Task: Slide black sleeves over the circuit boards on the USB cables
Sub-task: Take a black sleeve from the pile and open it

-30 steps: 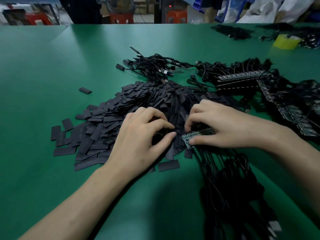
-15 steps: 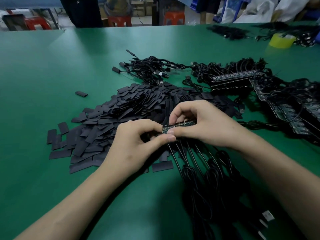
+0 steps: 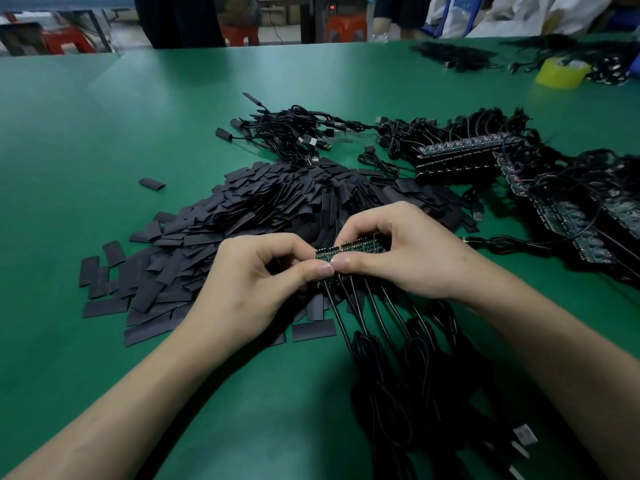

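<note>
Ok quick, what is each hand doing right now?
Left hand: closed, pinching the left end of the green row of small circuit boards.
Right hand: closed, holding the same row of boards.

Small electronics assembly workshop, factory-floor type. Big green work table (image 3: 104, 133) carrying parts in bulk. There is a loose heap of black sleeves (image 3: 214, 230) in the middle, with tangled bundles of USB cables (image 3: 287, 133) just behind it. Long rows of circuit boards (image 3: 464, 150) with leads attached lie on the right. Yellow tape roll (image 3: 561, 72) and more cable piles (image 3: 453, 57) at the far right. Past the table's far edge are red plastic stools (image 3: 346, 27) and white bags (image 3: 519, 12). The background is too blurry for finer detail.
</note>
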Motion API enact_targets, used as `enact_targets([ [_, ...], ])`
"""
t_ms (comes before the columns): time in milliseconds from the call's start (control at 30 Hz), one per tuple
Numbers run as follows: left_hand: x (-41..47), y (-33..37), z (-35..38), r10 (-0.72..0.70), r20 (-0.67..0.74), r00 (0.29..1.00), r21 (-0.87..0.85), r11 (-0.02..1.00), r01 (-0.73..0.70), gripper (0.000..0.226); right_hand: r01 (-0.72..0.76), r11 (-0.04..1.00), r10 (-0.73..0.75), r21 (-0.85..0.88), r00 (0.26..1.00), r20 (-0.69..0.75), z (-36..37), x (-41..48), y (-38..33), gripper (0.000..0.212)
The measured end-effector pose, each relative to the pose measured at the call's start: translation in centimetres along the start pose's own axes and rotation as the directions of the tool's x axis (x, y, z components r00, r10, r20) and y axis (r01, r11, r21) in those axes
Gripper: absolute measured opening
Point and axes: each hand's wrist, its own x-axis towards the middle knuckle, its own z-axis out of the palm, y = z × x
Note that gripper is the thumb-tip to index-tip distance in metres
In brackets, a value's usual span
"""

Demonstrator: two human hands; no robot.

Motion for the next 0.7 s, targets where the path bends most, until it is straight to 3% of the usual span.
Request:
enact_targets([
  [267,0.16,0.49,-0.3,-0.051,0.089,0.995,-0.193,0.979,0.067,0.017,0.034,0.991,-0.039,0.131,0.999,0.034,0.14,0.05,0.33,0.004],
  [700,0.44,0.46,-0.71,-0.034,0.165,0.986,-0.213,0.975,0.069,0.019,0.063,0.961,-0.086,0.269,0.994,0.074,0.5,0.15,0.94,0.005],
])
